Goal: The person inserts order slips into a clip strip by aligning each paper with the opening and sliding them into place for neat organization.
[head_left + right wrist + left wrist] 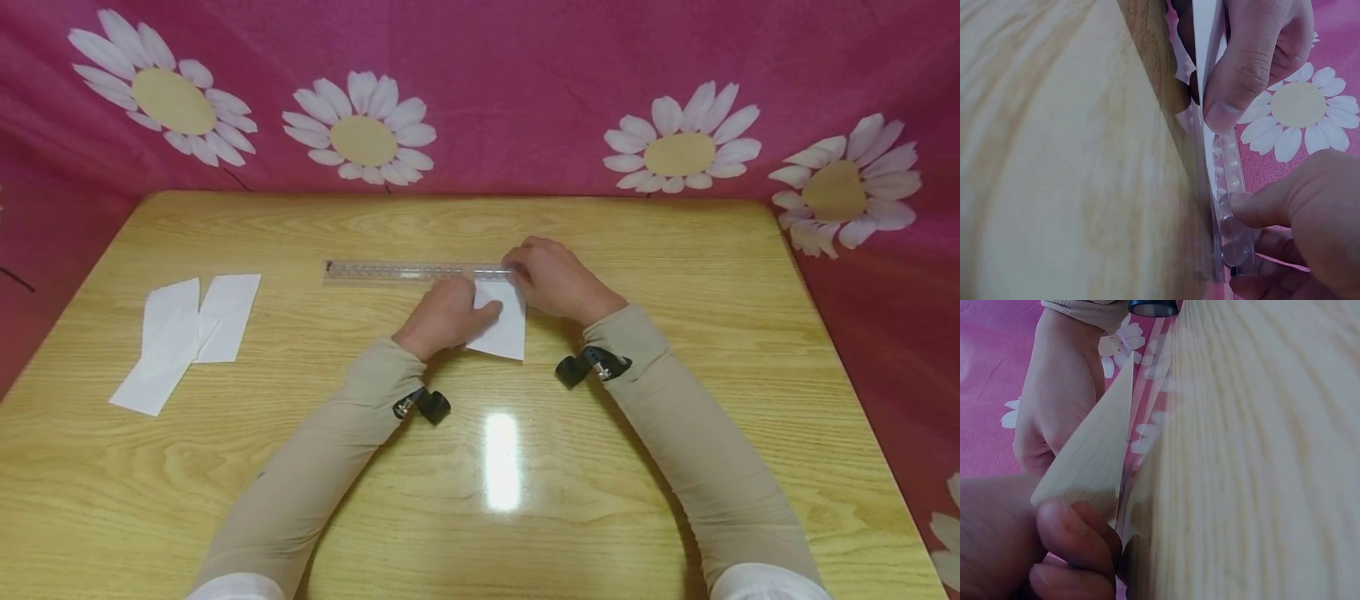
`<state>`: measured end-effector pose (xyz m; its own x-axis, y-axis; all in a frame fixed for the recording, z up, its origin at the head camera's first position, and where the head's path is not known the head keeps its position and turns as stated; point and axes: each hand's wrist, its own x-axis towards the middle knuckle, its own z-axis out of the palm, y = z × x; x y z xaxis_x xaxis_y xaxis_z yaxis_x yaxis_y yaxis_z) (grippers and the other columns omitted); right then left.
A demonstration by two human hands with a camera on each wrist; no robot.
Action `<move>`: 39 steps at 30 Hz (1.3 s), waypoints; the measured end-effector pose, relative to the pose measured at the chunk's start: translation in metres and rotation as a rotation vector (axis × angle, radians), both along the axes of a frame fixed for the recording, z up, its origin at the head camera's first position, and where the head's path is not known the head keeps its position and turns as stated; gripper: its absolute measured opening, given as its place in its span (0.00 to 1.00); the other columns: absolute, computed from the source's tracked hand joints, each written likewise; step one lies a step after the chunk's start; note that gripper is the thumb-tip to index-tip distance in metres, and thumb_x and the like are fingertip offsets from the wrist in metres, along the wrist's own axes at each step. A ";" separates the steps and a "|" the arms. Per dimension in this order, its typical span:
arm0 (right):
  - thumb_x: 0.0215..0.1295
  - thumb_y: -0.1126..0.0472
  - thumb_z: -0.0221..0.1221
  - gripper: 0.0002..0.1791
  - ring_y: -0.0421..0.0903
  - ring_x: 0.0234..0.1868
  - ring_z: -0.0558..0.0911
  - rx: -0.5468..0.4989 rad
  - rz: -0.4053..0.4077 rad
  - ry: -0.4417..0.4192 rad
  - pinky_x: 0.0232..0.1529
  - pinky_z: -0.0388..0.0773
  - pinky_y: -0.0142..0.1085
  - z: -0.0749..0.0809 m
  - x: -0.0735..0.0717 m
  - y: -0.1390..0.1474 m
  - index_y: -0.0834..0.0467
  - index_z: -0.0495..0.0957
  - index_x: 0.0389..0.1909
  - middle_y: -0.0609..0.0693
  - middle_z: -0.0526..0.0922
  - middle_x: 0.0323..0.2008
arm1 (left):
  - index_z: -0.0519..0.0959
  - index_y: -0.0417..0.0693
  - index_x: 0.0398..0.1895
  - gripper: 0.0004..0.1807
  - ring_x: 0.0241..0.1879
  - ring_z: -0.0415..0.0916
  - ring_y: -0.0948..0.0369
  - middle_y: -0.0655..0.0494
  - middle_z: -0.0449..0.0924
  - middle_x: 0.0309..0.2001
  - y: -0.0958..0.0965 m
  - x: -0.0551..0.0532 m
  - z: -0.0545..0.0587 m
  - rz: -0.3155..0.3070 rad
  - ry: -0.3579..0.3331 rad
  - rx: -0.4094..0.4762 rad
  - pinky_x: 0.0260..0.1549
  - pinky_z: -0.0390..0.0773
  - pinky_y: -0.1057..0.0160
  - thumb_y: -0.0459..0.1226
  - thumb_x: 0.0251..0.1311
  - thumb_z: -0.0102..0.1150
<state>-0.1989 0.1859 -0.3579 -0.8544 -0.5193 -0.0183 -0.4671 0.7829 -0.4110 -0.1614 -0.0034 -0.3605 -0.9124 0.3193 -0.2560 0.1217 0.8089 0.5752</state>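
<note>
A clear plastic ruler (390, 271) with round cut-outs lies crosswise on the table, along the far edge of a small white piece of paper (508, 321). My left hand (442, 315) holds the paper beside the ruler, its thumb lying over the sheet and its other fingers bent. Between thumb and fingers, my right hand (558, 279) pinches the ruler's right end, as the right wrist view shows at the ruler's end (1235, 234). One corner of the paper (1094, 450) stands up off the table in the left wrist view.
Two white paper strips (168, 333) (230, 317) lie overlapping on the left of the wooden table (420, 517). A pink curtain (517, 100) with daisies hangs behind the table's far edge. Each wrist carries a black camera mount (433, 406).
</note>
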 end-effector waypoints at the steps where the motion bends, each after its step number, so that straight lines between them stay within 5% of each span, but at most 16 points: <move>1: 0.76 0.62 0.54 0.17 0.58 0.54 0.81 0.000 0.001 0.003 0.63 0.76 0.51 0.000 0.000 0.000 0.64 0.81 0.59 0.62 0.84 0.51 | 0.76 0.44 0.30 0.19 0.14 0.68 0.63 0.57 0.73 0.15 0.000 0.000 0.000 -0.001 0.003 -0.001 0.17 0.67 0.66 0.49 0.74 0.55; 12: 0.76 0.63 0.55 0.17 0.58 0.54 0.81 0.000 -0.006 0.002 0.63 0.77 0.51 0.001 0.001 -0.001 0.64 0.81 0.59 0.61 0.84 0.51 | 0.76 0.43 0.33 0.19 0.18 0.72 0.60 0.56 0.75 0.18 0.002 0.000 -0.001 -0.009 0.026 -0.020 0.21 0.71 0.65 0.49 0.73 0.55; 28: 0.76 0.62 0.55 0.17 0.57 0.54 0.80 0.009 -0.014 -0.016 0.63 0.76 0.50 0.003 0.002 -0.001 0.64 0.81 0.60 0.61 0.84 0.52 | 0.69 0.49 0.18 0.24 0.16 0.66 0.62 0.58 0.68 0.17 0.007 0.002 0.001 -0.015 0.020 -0.024 0.18 0.66 0.65 0.48 0.73 0.55; 39: 0.76 0.63 0.55 0.17 0.57 0.54 0.81 0.012 -0.006 -0.003 0.63 0.76 0.51 0.002 0.002 -0.001 0.64 0.81 0.60 0.61 0.84 0.51 | 0.75 0.46 0.26 0.20 0.14 0.69 0.63 0.57 0.73 0.16 0.011 0.002 0.002 -0.017 0.004 -0.005 0.17 0.67 0.66 0.48 0.74 0.54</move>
